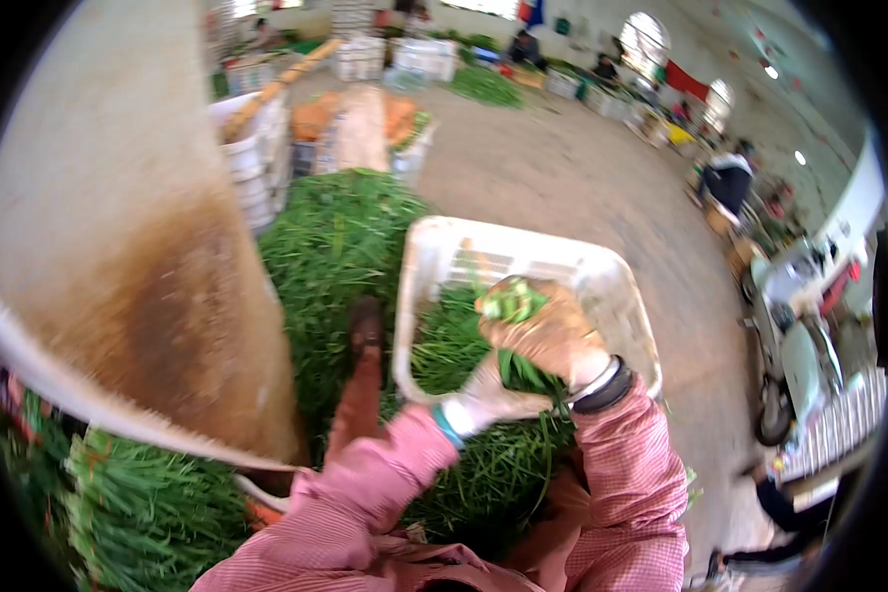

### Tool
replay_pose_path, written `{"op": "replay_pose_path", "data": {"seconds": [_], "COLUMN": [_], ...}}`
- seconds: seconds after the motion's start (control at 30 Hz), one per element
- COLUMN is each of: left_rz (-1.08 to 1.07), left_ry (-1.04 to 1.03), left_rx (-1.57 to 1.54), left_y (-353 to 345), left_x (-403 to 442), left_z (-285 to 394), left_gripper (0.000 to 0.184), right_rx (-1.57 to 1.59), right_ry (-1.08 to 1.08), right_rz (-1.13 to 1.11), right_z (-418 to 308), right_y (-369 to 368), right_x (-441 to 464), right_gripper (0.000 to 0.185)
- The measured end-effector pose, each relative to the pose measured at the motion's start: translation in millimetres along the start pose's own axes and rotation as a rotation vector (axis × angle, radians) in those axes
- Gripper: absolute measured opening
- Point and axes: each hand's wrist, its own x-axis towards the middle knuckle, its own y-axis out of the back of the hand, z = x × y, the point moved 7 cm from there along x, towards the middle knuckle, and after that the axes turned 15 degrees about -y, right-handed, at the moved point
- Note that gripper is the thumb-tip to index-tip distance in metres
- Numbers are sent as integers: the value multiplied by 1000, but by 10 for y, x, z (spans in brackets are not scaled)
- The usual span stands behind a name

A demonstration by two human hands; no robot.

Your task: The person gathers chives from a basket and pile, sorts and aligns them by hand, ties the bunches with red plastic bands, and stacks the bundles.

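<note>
My right hand [548,331], in a stained glove with a dark band at the wrist, is closed around a bunch of chives [513,302]. Pale stalk ends stick out at its upper left, and leaves [525,375] hang out below. Close under it, my left hand [495,397], in a whitish glove with a teal cuff, is closed about the leaf end; its fingertips are partly hidden. Both hands are over the near side of a white plastic crate [617,261], which has loose chives [442,340] inside. More greens [483,483] lie over my lap.
A big stained pale slab [168,247] blocks the left side. Heaped greens [340,222] surround my shoe [367,324]. Bundled greens [153,503] lie lower left. A white bin [257,163] stands behind. Scooters [804,335] and a person's dark-clothed limbs [794,523] are at right.
</note>
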Motion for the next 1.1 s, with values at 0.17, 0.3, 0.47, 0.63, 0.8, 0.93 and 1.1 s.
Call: {"op": "replay_pose_path", "data": {"seconds": [0.17,0.3,0.47,0.63,0.8,0.93,1.1], "left_rz": [906,1110,795,337,81,-186,-30], "left_ry": [-40,-258,-144,238,669,983,843], "left_rx": [-399,-720,-497,-333,-186,71,268], "left_y": [687,1431,999,266,118,365,325], "left_x": [-905,-1386,-1211,-1746,-2041,-2551,-2729], "left_z": [456,1203,1307,648,938,1256,1556], "left_gripper": [70,39,47,60,37,38,32], "right_rx": [-816,-1123,-627,275,730,1175,1210], "right_ry": [351,268,120,128,-36,105,42], "right_rz": [-257,-126,33,378,248,-32,96], "right_z": [-461,-368,408,745,1128,1112,1751], "right_y": [-1741,-2007,-1630,-1355,-1221,-890,-1002], "right_x": [110,166,-111,-648,-855,-956,-919], "right_gripper": [96,108,73,40,39,38,36]}}
